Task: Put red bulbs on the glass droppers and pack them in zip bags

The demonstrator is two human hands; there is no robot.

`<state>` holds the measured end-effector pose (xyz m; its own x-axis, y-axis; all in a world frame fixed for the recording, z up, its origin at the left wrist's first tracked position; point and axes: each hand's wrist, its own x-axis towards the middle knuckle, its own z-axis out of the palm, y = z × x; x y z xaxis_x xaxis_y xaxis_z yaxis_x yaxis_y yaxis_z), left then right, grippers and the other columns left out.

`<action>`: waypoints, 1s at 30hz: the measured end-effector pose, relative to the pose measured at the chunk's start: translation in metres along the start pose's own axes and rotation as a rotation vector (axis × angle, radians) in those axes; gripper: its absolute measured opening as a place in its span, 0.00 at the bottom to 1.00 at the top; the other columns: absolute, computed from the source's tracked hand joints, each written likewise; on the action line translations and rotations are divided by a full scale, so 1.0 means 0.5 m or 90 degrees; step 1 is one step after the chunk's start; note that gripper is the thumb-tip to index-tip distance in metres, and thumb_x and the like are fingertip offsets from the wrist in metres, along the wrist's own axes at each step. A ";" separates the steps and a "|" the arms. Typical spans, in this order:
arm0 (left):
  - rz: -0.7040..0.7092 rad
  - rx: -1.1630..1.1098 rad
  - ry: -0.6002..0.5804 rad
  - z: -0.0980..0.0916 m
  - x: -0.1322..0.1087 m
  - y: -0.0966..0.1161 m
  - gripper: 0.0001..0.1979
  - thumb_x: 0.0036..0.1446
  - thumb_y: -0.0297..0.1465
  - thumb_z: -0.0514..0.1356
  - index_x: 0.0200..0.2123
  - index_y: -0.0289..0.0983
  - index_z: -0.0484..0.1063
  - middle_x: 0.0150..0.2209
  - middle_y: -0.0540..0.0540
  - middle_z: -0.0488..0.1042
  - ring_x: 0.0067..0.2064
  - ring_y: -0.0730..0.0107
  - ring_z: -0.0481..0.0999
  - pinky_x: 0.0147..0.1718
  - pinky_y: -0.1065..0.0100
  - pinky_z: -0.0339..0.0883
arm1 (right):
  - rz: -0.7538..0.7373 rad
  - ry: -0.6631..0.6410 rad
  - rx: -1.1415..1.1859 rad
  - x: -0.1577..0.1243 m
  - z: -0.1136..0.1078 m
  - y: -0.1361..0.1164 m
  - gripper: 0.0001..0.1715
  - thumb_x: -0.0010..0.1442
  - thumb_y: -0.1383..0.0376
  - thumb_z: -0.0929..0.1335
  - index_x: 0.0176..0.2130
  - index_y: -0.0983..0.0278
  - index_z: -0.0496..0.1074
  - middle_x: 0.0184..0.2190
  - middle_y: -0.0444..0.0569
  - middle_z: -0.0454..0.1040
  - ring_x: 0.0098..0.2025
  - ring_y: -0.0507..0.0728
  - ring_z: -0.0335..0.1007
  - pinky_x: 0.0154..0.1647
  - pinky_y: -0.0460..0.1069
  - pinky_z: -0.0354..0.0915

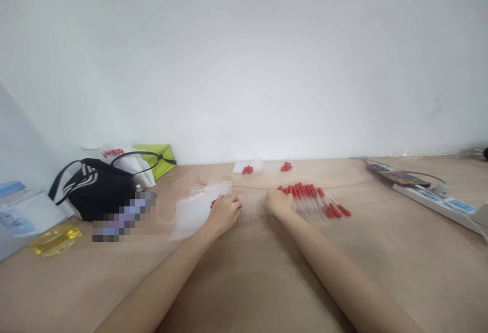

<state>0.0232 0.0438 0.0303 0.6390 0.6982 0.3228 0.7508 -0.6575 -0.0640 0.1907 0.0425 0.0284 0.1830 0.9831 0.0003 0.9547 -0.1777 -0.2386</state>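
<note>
Between my hands lies a row of thin clear dropper tubes [253, 207], side by side on the table. My left hand [226, 210] is curled at the row's left end, its fingertips by the tubes. A bit of red rubber bulb [212, 204] shows beside it. My right hand [279, 203] is closed at the row's right end; what its fingers grip is hidden. To its right lie several droppers with red bulbs [305, 190], bulbs mostly pointing away from me. Left of my left hand are clear zip bags [190, 215], flat and overlapping.
By the wall lie packed bags with red-bulbed droppers [247, 169] and another red bunch [285, 167]. A black bag [99, 190], a green bag [163, 160] and a yellow clear item [57, 239] stand left. A phone [398, 175] and a power strip [438, 203] lie right.
</note>
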 end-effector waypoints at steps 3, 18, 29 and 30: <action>0.003 -0.049 0.058 -0.004 -0.007 0.008 0.08 0.55 0.24 0.51 0.31 0.35 0.71 0.34 0.44 0.71 0.38 0.63 0.68 0.39 0.62 0.59 | 0.008 0.013 0.009 -0.005 -0.008 0.002 0.13 0.48 0.73 0.62 0.35 0.69 0.71 0.33 0.59 0.74 0.37 0.61 0.70 0.35 0.52 0.54; 0.023 -0.463 0.025 0.022 -0.068 0.113 0.05 0.49 0.27 0.58 0.24 0.35 0.64 0.27 0.49 0.70 0.29 0.72 0.69 0.30 0.71 0.63 | -0.359 0.283 0.159 -0.164 0.042 0.201 0.14 0.58 0.70 0.56 0.39 0.65 0.67 0.32 0.51 0.67 0.32 0.54 0.63 0.33 0.49 0.56; -0.087 -0.580 0.001 0.031 -0.081 0.125 0.07 0.52 0.28 0.56 0.36 0.36 0.70 0.33 0.48 0.73 0.34 0.71 0.72 0.33 0.71 0.66 | -0.440 0.237 0.227 -0.201 0.038 0.165 0.11 0.58 0.69 0.59 0.38 0.61 0.69 0.29 0.45 0.69 0.30 0.50 0.62 0.34 0.48 0.52; -0.084 -0.583 -0.003 0.031 -0.081 0.127 0.07 0.52 0.28 0.56 0.35 0.36 0.71 0.33 0.48 0.73 0.34 0.71 0.72 0.33 0.71 0.66 | -0.441 0.232 0.230 -0.201 0.038 0.165 0.11 0.58 0.69 0.59 0.38 0.61 0.69 0.29 0.45 0.69 0.30 0.50 0.62 0.34 0.48 0.52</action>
<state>0.0477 -0.0218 -0.0017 0.5598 0.7835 0.2697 0.3936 -0.5378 0.7456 0.2464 -0.0703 -0.0099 -0.2903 0.7784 0.5567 0.7573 0.5425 -0.3636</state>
